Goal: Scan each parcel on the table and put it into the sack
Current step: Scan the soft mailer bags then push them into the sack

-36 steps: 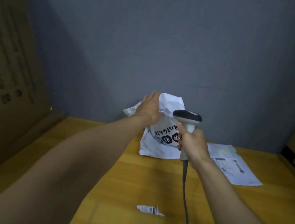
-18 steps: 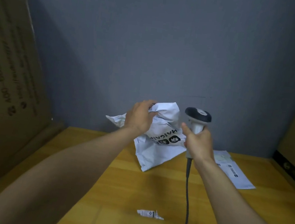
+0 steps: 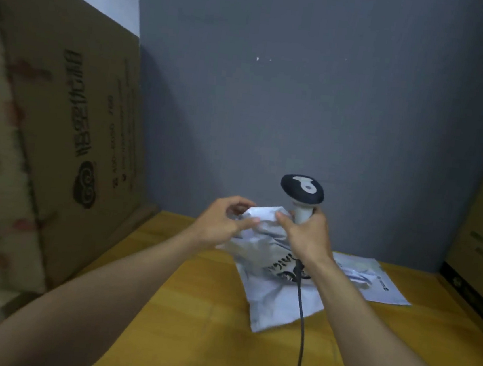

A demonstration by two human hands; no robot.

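**First parcel in hand, not yet sacked**

Your left hand point(image 3: 220, 225) pinches the white parcel point(image 3: 272, 273) lifted near the worktop's point(image 3: 187, 327) back edge. Your right hand point(image 3: 308, 235) grips the scanner point(image 3: 302, 191) and touches the bag too. A flat parcel point(image 3: 373, 280) waits at the back right; no sack is visible.

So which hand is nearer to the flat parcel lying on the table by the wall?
Right. The right hand, holding the scanner, sits just left of the flat parcel; the left hand is farther left, gripping the crumpled mailer.
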